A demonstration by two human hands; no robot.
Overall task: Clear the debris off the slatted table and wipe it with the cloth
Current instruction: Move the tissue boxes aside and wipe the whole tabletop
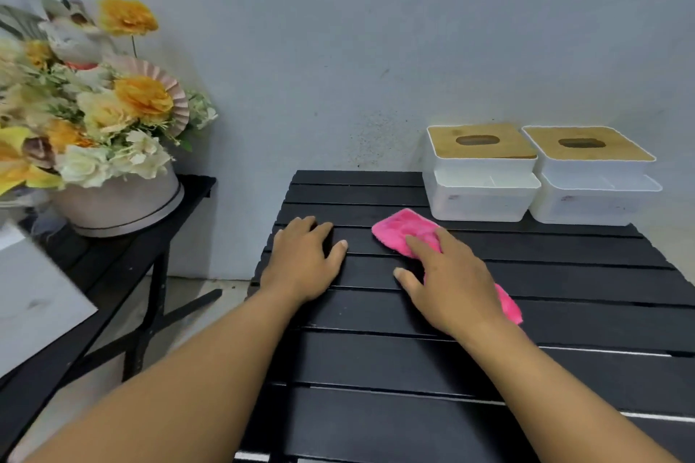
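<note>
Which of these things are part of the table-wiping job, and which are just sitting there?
In the job:
- slatted table
- pink cloth, pressed under the right hand
- left hand, flat on the table

Just sitting there:
- white box by the cloth
- other white box
- flower arrangement on the side table

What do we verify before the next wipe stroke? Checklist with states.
1. Right hand flat on cloth: ok.
2. Cloth lying on table: ok.
3. Left hand flat on table, apart from cloth: ok.
4. Large debris on table: none visible, ok.
5. Far side free to wipe: not ok, boxes stand there, just beyond the cloth.
6. Dust in the table's gaps: cannot tell.
</note>
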